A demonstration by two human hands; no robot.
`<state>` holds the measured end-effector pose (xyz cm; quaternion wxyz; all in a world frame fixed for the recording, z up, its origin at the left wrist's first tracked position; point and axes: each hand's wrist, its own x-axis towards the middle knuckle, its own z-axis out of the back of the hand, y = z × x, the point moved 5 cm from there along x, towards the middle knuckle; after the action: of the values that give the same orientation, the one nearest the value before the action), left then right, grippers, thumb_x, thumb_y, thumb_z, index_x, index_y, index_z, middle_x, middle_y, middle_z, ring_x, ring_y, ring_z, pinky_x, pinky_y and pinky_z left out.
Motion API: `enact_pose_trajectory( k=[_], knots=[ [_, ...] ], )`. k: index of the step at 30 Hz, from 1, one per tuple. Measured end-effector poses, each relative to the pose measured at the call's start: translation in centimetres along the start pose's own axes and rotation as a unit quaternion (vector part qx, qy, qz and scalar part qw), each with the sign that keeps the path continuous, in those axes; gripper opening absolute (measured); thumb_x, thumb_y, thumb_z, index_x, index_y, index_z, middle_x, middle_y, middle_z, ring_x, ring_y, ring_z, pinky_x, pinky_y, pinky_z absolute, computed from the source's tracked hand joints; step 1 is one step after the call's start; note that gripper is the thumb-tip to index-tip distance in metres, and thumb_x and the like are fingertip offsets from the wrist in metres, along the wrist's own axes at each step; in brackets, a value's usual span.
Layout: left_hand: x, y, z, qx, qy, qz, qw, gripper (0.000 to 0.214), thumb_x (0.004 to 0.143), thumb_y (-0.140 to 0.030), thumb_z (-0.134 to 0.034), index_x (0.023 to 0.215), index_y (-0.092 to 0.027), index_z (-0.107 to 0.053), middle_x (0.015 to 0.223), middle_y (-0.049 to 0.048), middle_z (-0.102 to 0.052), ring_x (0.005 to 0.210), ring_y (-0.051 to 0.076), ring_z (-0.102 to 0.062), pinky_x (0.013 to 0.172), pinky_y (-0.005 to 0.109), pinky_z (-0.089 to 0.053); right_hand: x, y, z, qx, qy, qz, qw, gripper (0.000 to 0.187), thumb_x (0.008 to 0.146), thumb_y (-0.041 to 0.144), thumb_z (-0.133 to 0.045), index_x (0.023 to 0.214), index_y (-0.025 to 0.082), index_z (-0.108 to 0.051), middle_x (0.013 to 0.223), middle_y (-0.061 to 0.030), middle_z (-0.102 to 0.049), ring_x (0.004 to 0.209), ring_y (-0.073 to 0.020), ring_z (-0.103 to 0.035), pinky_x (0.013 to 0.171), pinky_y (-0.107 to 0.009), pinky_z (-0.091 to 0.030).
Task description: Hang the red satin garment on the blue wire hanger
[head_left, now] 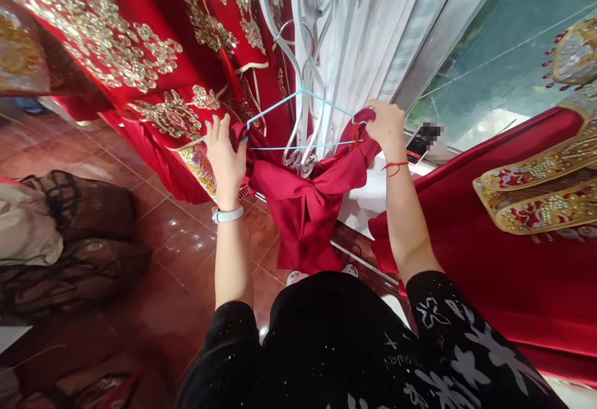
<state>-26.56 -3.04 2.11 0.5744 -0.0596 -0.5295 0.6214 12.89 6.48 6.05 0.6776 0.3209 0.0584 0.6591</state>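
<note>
Hanging mid-frame, a red garment (305, 207) is draped on a blue hanger (298, 120).
Its ends are gripped by the left hand (226, 154) and right hand (386, 126).

Both bare forearms extend forward and upward from black sleeves. Left hand (225, 159) raised, fingers curled closed in a grip, wrist straight. Right hand (386, 126) level with it, fingers pinched shut, wrist bent inward.

Bright daylight enters through the large glass window (508, 48) at upper right; glossy reddish-brown floor tiles (186, 235) show small glare spots. Wide-angle distortion bends edges; a pixelated patch (426, 135) obscures one item.
</note>
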Motion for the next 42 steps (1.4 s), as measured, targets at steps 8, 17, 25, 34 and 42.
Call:
enact_pose_trajectory(
  k=[8, 17, 25, 34, 42],
  knots=[
    [-1.0, -1.9, -3.3, 0.119, 0.016, 0.021, 0.993, 0.044, 0.088, -0.011, -0.053, 0.131, -0.012, -0.062, 0.141, 0.0242, -0.064, 0.147, 0.041, -0.051, 0.127, 0.063, -0.033, -4.1, -9.0, -4.3, 0.263, -0.037, -0.115, 0.957, 0.055, 0.061, 0.008, -0.046, 0.11, 0.014, -0.069, 0.099, -0.007, -0.075, 0.09, -0.0216, -0.068, 0.093, -0.044, -0.059],
    [0.0, 2.8, 0.9, -0.032, -0.091, 0.089, 0.991, 0.026, 0.084, -0.004, -0.048, 0.101, -0.017, -0.064, 0.1, 0.0087, -0.07, 0.11, 0.025, -0.069, 0.112, 0.042, -0.052, -12.4, -10.1, -6.9, 0.226, -0.112, -0.106, 0.962, 0.023, 0.076, 0.021, -0.057, 0.094, 0.018, -0.071, 0.104, -0.0134, -0.078, 0.096, -0.0245, -0.07, 0.099, -0.041, -0.057],
    [-7.1, 5.0, 1.7, -0.198, -0.182, 0.177, 0.947, 0.027, 0.075, -0.007, -0.048, 0.096, -0.018, -0.062, 0.106, 0.0051, -0.07, 0.105, 0.018, -0.066, 0.105, 0.033, -0.053, -13.0, -8.9, -8.0, 0.201, 0.004, -0.077, 0.977, 0.031, 0.085, 0.022, -0.057, 0.108, 0.02, -0.079, 0.12, -0.0138, -0.079, 0.121, -0.0295, -0.067, 0.115, -0.058, -0.047],
    [-9.9, 2.4, -1.2, -0.214, -0.056, 0.16, 0.962, 0.02, 0.076, -0.024, -0.056, 0.094, -0.02, -0.065, 0.095, 0.0064, -0.074, 0.089, 0.018, -0.072, 0.084, 0.03, -0.059, -13.8, 4.7, -12.5, 0.256, 0.108, 0.037, 0.96, 0.062, 0.089, 0.039, -0.074, 0.145, 0.02, -0.055, 0.149, -0.017, -0.062, 0.137, -0.0306, -0.062, 0.113, -0.044, -0.052],
    [-10.3, -1.0, 0.5, -0.166, -0.029, 0.091, 0.981, 0.018, 0.079, -0.021, -0.056, 0.094, -0.022, -0.068, 0.1, 0.0064, -0.076, 0.1, 0.021, -0.074, 0.099, 0.037, -0.059, -13.8, 6.1, -13.0, 0.181, 0.108, -0.011, 0.978, 0.044, 0.093, 0.01, -0.045, 0.136, 0.016, -0.052, 0.134, -0.0218, -0.069, 0.118, -0.0334, -0.071, 0.103, -0.054, -0.057]
  ],
)
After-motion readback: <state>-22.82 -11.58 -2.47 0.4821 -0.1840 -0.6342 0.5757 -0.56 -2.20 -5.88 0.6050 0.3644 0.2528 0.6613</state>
